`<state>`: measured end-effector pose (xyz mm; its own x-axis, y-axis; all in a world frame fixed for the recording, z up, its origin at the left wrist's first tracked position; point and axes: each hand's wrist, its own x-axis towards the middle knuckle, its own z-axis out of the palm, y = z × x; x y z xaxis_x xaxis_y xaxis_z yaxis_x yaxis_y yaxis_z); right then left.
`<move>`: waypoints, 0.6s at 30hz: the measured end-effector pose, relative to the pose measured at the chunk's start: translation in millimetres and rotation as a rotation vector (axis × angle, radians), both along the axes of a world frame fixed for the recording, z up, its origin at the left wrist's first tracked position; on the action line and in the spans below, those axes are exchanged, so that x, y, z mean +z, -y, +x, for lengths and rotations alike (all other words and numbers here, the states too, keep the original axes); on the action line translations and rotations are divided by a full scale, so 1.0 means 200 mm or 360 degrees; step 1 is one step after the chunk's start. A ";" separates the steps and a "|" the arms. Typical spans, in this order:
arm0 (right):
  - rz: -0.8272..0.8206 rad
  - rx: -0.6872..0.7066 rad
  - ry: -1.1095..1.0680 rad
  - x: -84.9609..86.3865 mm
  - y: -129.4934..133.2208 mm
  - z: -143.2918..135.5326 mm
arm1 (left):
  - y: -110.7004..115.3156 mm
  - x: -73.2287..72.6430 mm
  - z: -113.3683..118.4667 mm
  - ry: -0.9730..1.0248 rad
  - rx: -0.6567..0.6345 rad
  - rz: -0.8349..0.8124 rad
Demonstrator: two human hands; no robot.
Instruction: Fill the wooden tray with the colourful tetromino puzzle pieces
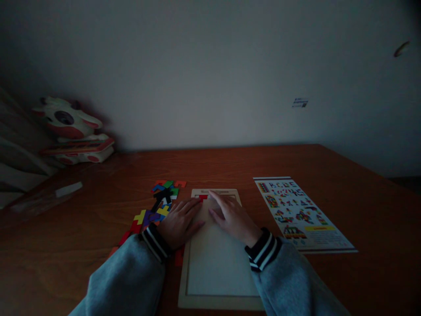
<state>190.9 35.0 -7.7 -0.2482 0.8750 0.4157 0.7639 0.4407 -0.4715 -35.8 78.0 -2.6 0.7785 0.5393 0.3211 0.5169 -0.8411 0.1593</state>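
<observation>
Red piece (203, 197): small, flat, in the puzzle board (215, 263)'s top-left corner, at both hands' fingertips.
Left hand (179, 221): fingers flat, spread, touching it.
Right hand (232, 217): forefinger extended beside it.
Loose pieces (158, 206): left of fingers.

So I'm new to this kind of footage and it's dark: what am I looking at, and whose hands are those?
It is one picture from a camera on a person's head, looking down at their own hands on a wooden table. The left hand and right hand rest on a pale wooden puzzle tray, with a red piece at the fingertips in its top corner. Loose coloured puzzle pieces lie left of it, a printed pattern sheet right. A plush toy sits far left.
</observation>
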 end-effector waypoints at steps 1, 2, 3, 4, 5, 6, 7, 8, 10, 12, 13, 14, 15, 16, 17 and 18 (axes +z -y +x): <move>0.0001 0.0030 -0.0004 0.00 0.00 0.00 | 0.00 0.00 0.00 -0.0010 0.0007 -0.0004; 0.0002 0.0058 -0.0009 -0.01 0.00 0.00 | 0.00 -0.01 0.00 -0.0017 0.0011 -0.0006; 0.0002 0.0077 -0.0016 -0.01 0.00 0.00 | 0.00 -0.01 0.00 -0.0020 0.0014 -0.0008; 0.0002 0.0089 -0.0025 -0.01 0.00 0.00 | 0.00 -0.01 0.00 -0.0020 0.0016 -0.0008; 0.0001 0.0093 -0.0034 -0.02 0.00 0.00 | 0.00 -0.01 0.00 -0.0019 0.0018 -0.0006; 0.0004 0.0092 -0.0043 -0.02 0.00 0.00 | 0.00 -0.02 0.00 -0.0019 0.0015 -0.0005; 0.0006 0.0091 -0.0048 -0.02 0.00 0.00 | 0.00 -0.02 0.00 -0.0016 0.0012 -0.0006; 0.0008 0.0093 -0.0049 -0.02 0.00 0.00 | 0.00 -0.02 0.00 -0.0009 0.0010 -0.0006; 0.0017 0.0095 -0.0046 -0.02 0.00 0.00 | 0.00 -0.02 0.00 0.0009 0.0003 -0.0003; 0.0022 0.0099 -0.0037 -0.01 0.00 0.00 | 0.00 -0.02 0.00 0.0018 -0.0004 0.0004; 0.0020 0.0102 -0.0031 -0.01 0.00 0.00 | 0.00 -0.02 0.00 0.0016 -0.0007 0.0007; 0.0016 0.0103 -0.0025 -0.01 0.00 0.00 | 0.00 -0.02 0.00 0.0014 -0.0011 0.0010; 0.0009 0.0104 -0.0020 -0.01 0.00 0.00 | 0.00 -0.02 0.00 0.0016 -0.0010 0.0013; 0.0004 0.0104 -0.0015 -0.01 0.00 0.00 | 0.00 -0.02 0.00 0.0024 -0.0008 0.0015; 0.0001 0.0105 -0.0012 0.00 0.00 0.00 | 0.00 -0.02 0.00 0.0034 -0.0010 0.0017; -0.0002 0.0108 -0.0008 0.00 0.00 0.00 | 0.00 -0.02 0.00 0.0045 -0.0014 0.0018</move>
<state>190.9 35.5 -8.0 -0.3049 0.8567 0.4161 0.7299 0.4909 -0.4758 -35.8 78.8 -6.4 0.7738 0.5286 0.3490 0.5047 -0.8475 0.1643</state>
